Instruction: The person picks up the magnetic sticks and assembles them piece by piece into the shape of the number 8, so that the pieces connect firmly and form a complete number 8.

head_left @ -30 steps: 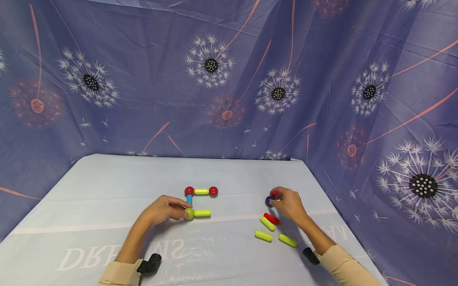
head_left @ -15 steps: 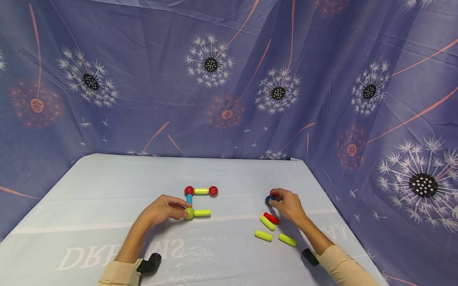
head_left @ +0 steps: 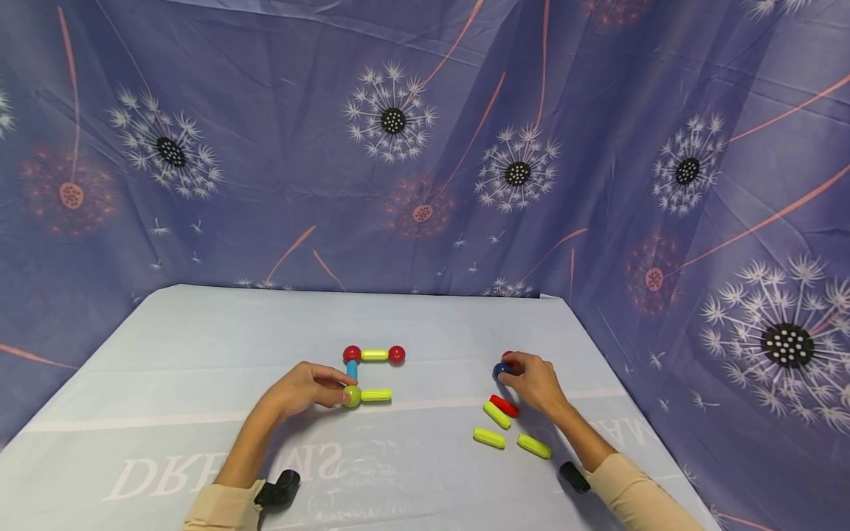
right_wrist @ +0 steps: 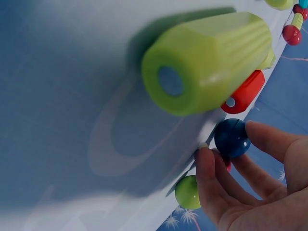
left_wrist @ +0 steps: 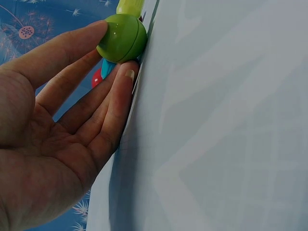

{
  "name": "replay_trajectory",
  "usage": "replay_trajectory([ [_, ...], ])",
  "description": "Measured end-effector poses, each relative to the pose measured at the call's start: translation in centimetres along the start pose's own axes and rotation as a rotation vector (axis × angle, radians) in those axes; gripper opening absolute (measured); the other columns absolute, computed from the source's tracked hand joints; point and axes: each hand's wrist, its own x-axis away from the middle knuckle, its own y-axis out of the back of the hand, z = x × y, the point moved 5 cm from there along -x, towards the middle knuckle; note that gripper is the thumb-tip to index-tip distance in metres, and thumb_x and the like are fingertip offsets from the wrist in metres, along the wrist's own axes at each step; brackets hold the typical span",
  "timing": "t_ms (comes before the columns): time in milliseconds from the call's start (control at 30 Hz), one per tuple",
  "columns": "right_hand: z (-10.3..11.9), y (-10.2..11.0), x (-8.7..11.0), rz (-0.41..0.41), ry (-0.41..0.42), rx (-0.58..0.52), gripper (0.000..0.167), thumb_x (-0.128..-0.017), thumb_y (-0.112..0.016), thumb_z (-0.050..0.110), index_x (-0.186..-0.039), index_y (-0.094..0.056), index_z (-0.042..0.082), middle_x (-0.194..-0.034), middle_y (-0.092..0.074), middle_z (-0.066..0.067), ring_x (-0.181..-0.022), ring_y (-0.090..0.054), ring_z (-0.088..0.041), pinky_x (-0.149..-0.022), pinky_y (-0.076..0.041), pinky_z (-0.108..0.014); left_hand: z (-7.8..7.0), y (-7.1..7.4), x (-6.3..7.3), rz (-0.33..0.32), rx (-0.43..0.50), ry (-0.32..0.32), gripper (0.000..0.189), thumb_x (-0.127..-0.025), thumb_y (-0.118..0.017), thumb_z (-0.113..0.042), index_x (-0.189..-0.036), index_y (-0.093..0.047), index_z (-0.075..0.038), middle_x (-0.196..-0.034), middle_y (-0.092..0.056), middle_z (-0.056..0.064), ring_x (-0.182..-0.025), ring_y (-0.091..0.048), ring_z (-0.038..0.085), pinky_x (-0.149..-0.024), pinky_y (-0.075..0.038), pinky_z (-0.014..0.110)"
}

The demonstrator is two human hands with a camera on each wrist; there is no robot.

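My left hand (head_left: pixel 307 387) pinches a green ball (left_wrist: pixel 122 38) between thumb and fingers. That ball is joined to a light-blue rod (head_left: pixel 352 371) and a yellow-green rod (head_left: pixel 377 395). At the blue rod's far end is a red ball (head_left: pixel 352 355), linked by another yellow-green rod (head_left: pixel 375 355) to a second red ball (head_left: pixel 396 355). On the right side, my right hand (head_left: pixel 536 380) holds a dark-blue ball (right_wrist: pixel 232 138) by thumb and fingertips. Another red ball (head_left: pixel 508 355) is partly hidden behind these fingers, and a loose green ball (right_wrist: pixel 186 192) shows beyond them in the right wrist view.
Nearer than the right hand lie a red rod (head_left: pixel 504 405) and three loose yellow-green rods, one (head_left: pixel 496 414) against the red rod. A pale cloth covers the table (head_left: pixel 219 332). Patterned blue curtain (head_left: pixel 285 147) hangs behind and at the sides.
Almost nothing differs. The right hand's fingers have shifted very slightly around the dark-blue ball; the left hand and the joined pieces stay in place.
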Motion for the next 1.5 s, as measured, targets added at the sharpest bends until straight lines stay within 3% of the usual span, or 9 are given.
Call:
replay_trajectory([
  [333, 0.2, -0.3, 0.1, 0.013, -0.011, -0.014, 0.032, -0.086, -0.079, 0.015, -0.115, -0.072, 0.004, -0.101, -0.075, -0.011, -0.091, -0.068, -0.026, -0.080, -0.056, -0.044, 0.0, -0.1, 0.0, 0.001, 0.007, 0.000, 0.034, -0.086, -0.081, -0.015, -0.116, -0.075, 0.000, -0.108, -0.075, 0.011, -0.090, -0.068, 0.016, -0.079, -0.060, 0.033],
  [633, 0.4, -0.7, -0.1, 0.011, 0.010, -0.006, 0.026, -0.084, -0.080, 0.013, -0.108, -0.072, 0.007, -0.097, -0.075, -0.009, -0.087, -0.068, -0.026, -0.074, -0.055, -0.041, 0.0, -0.1, 0.1, 0.000, 0.014, 0.001, 0.034, -0.086, -0.081, -0.015, -0.116, -0.075, 0.000, -0.108, -0.076, 0.012, -0.090, -0.069, 0.015, -0.079, -0.060, 0.033],
  [967, 0.7, -0.8, -0.2, 0.027, -0.019, -0.017, 0.027, -0.082, -0.081, 0.015, -0.107, -0.073, 0.009, -0.095, -0.074, -0.008, -0.085, -0.066, -0.022, -0.076, -0.056, -0.040, -0.1, -0.2, 0.2, -0.006, 0.024, 0.005, 0.034, -0.086, -0.081, -0.014, -0.116, -0.075, 0.000, -0.107, -0.076, 0.013, -0.089, -0.069, 0.015, -0.079, -0.060, 0.033],
  [1300, 2.5, -1.2, -0.4, 0.042, 0.005, -0.072, 0.029, -0.083, -0.081, 0.014, -0.110, -0.071, 0.009, -0.082, -0.069, -0.006, -0.067, -0.058, -0.018, -0.058, -0.048, -0.030, -0.2, -0.2, 0.1, -0.005, 0.019, 0.015, 0.034, -0.085, -0.081, -0.015, -0.116, -0.075, 0.000, -0.107, -0.076, 0.011, -0.090, -0.069, 0.015, -0.080, -0.060, 0.033],
  [1500, 3.8, -1.8, -0.4, 0.063, 0.011, -0.126, 0.028, -0.083, -0.081, 0.013, -0.109, -0.071, 0.009, -0.087, -0.074, -0.008, -0.070, -0.065, -0.015, -0.060, -0.053, -0.028, -0.2, -0.1, 0.1, -0.002, 0.018, 0.011, 0.034, -0.086, -0.081, -0.015, -0.116, -0.075, 0.000, -0.106, -0.076, 0.012, -0.089, -0.069, 0.015, -0.079, -0.060, 0.033],
])
